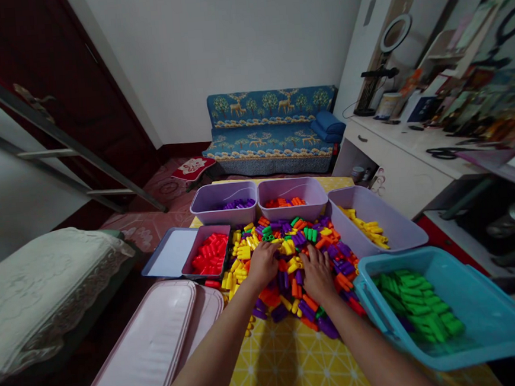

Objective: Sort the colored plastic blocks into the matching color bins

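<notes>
A heap of small tube-shaped plastic pieces [288, 297] in yellow, purple, orange, red and green covers the middle of the table. My left hand [264, 266] rests on the heap with fingers curled down among yellow pieces; whatever is under its fingertips is hidden. To its right, my right hand [317, 273] lies on the pieces, fingers somewhat apart, beside a yellow piece [294, 265]. Sorted by colour around the heap are a red-filled box [196, 246], a lilac bin with purple pieces [200, 206], one with orange pieces [315, 189] and one with yellow pieces [397, 220].
At the right stands a turquoise bin [494, 311] holding green pieces. Pale pink lids [140, 351] lie at the left, near a blue-rimmed lid [169, 253]. Yellow patterned cloth [293, 362] covers the table. Beyond are a blue sofa [271, 135] and a white dresser [408, 157].
</notes>
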`<state>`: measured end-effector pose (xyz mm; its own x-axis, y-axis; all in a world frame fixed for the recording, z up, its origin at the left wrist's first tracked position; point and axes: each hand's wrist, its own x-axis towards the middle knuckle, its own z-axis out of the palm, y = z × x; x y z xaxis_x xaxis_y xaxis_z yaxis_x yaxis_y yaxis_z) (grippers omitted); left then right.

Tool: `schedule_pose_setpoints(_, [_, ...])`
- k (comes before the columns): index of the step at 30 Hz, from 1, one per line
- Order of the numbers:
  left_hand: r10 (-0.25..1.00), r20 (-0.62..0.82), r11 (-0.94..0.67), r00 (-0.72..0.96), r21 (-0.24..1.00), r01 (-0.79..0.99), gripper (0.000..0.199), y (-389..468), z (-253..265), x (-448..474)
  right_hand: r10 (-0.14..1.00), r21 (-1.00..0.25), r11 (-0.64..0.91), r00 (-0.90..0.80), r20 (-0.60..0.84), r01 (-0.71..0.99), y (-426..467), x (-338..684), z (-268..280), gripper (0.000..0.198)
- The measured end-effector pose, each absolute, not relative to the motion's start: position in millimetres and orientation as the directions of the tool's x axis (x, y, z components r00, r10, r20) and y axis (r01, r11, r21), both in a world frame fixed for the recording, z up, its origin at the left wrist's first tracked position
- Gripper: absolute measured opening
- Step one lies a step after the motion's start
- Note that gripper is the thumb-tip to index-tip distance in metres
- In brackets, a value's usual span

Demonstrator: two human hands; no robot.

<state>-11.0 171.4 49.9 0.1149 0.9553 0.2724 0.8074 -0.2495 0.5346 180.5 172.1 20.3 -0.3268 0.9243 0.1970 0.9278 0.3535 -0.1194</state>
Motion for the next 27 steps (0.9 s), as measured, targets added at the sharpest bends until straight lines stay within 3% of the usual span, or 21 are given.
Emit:
schedule_pose_setpoints(6, [0.933, 0.357, -0.249, -0.051, 0.740, 0.625, 0.045, 168.9, 36.6, -15.8, 0.919, -0.186, 0.384, -0.355, 0.172, 0.905, 169.6, 183.0, 21.7, 0.051])
schedule_pose_setpoints(9, [0.918, 0.372, -0.228, -0.138, 0.779, 0.585, 0.041, 170.9, 32.0, -19.6, 0.924, -0.268, 0.377, -0.341, 0.173, 0.887, 166.9, 178.9, 26.5, 0.051])
schedule_pose_setpoints(14, [0.897, 0.410, -0.252, -0.165, 0.782, 0.571, 0.032, 173.2, 28.3, -20.0, 0.934, -0.517, 0.356, -0.302, 0.190, 0.778, 167.0, 156.2, 32.6, 0.058])
schedule_pose_setpoints(19, [0.870, 0.452, -0.276, -0.195, 0.775, 0.568, 0.030, 170.6, 27.2, -19.4, 0.922, -0.746, 0.366, -0.328, 0.207, 0.556, 168.2, 136.7, 31.3, 0.066])
schedule_pose_setpoints(23, [0.849, 0.494, -0.284, -0.189, 0.727, 0.625, 0.040, 167.7, 25.8, -19.7, 0.891, -0.763, 0.436, -0.351, 0.289, 0.477, 170.9, 138.1, 34.5, 0.061])
schedule_pose_setpoints(27, [0.896, 0.427, -0.209, -0.120, 0.644, 0.736, 0.043, 164.6, 27.2, -17.1, 0.906, -0.682, 0.381, -0.105, 0.410, 0.624, 188.8, 151.8, 35.3, 0.035])
